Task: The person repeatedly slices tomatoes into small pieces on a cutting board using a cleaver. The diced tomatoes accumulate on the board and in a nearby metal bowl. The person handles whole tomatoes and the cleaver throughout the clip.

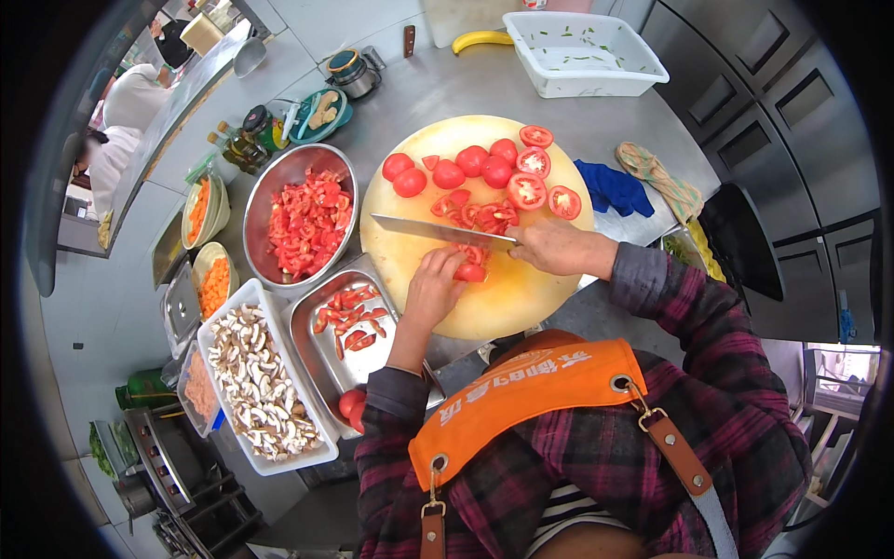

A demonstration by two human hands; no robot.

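My right hand point(562, 248) grips the handle of a kitchen knife point(433, 229), its broad blade pointing left across a round yellow cutting board point(535, 303). Just nearer than the blade, my left hand point(434, 287) closes its fingertips on a cut tomato piece point(471, 273). Sliced tomato point(486, 218) is heaped on the far side of the blade. Beyond it lie several tomato halves, some skin side up point(448, 174) and others showing their cut faces point(527, 191). The fingers' undersides are hidden.
Left of the board stand a steel bowl point(349, 200) of chopped tomato, a steel tray point(305, 321) with tomato scraps, and a white tub point(328, 454) of sliced mushrooms. A white bin point(582, 86), a banana point(481, 39) and a blue cloth point(613, 189) sit farther off.
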